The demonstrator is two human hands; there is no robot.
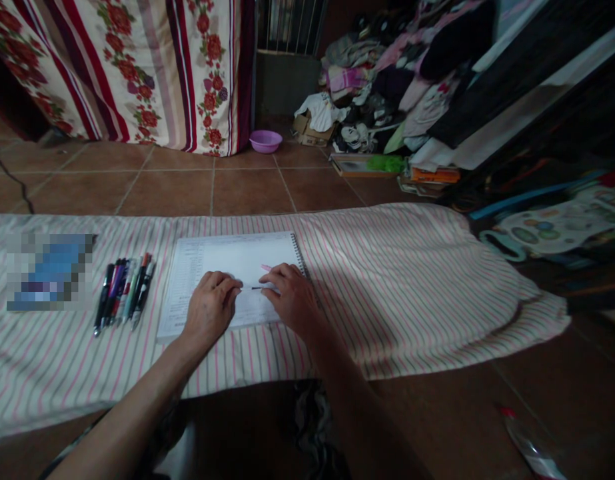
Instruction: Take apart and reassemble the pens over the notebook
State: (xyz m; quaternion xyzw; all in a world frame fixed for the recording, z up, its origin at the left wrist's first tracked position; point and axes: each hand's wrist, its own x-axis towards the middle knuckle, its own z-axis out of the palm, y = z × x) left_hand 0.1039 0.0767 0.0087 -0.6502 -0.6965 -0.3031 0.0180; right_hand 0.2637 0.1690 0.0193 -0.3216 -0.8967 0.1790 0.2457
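Observation:
A spiral-bound notebook (pixel 232 257) lies on the striped cloth, its coil on the right side. Above its lower half, the fingertips of my left hand (pixel 212 303) are pinched on one end of a thin, pale-and-dark pen refill (pixel 256 288). My right hand (pixel 292 297) closes its thumb and fingers on the refill's other end. A small pink piece (pixel 266 267) pokes out by my right index finger; whether it is held or lies on the page I cannot tell. Left of the notebook, several pens (pixel 122 293) lie side by side.
The striped cloth (pixel 412 280) covers the long surface before me. At its left lies a blurred-out blue object (pixel 54 270). Beyond are a tiled floor (pixel 177 190), a purple basin (pixel 266 141), a floral curtain (pixel 157 73) and heaped clothes (pixel 377 87). A bottle (pixel 530 443) lies at lower right.

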